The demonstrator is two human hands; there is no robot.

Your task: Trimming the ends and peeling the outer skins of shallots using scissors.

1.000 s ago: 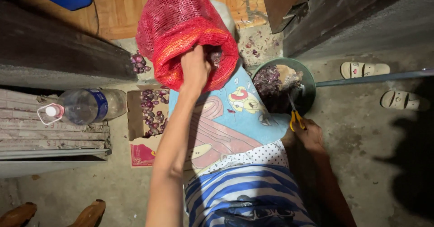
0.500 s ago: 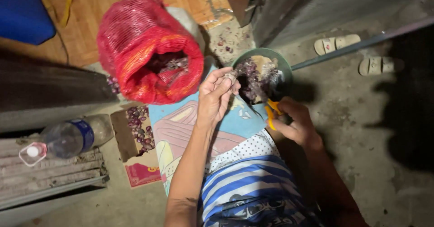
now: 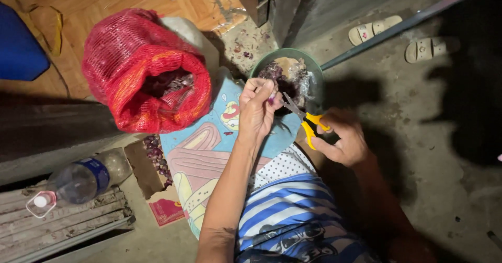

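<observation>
- Shallot: small purple bulb (image 3: 271,100) sat pinched betw. thumb & fingertips of my left hand (image 3: 257,111), held just over the rim of the round green bowl (image 3: 314,66) w/ purple peelings inside.
- Change vs. a sec ago: left hand was down in the mouth of the red mesh sack (image 3: 141,74); it came out & swung across to the bowl w/ one bulb in it.
- Right hand (image 3: 342,140) gripped the yellow-handled scissors (image 3: 303,119), fingers thru the loops, blades slightly apart, tips right at the bulb. A sec ago they hung lower by the bowl's side.
- Judged meaning: fetch part done, trimming of this bulb was the step in hand.
- Nearby: brown cardboard box of more purple bulbs (image 3: 151,161), clear plastic bottle w/ blue label (image 3: 78,182), cartoon-print mat (image 3: 209,153) under my lap.
</observation>
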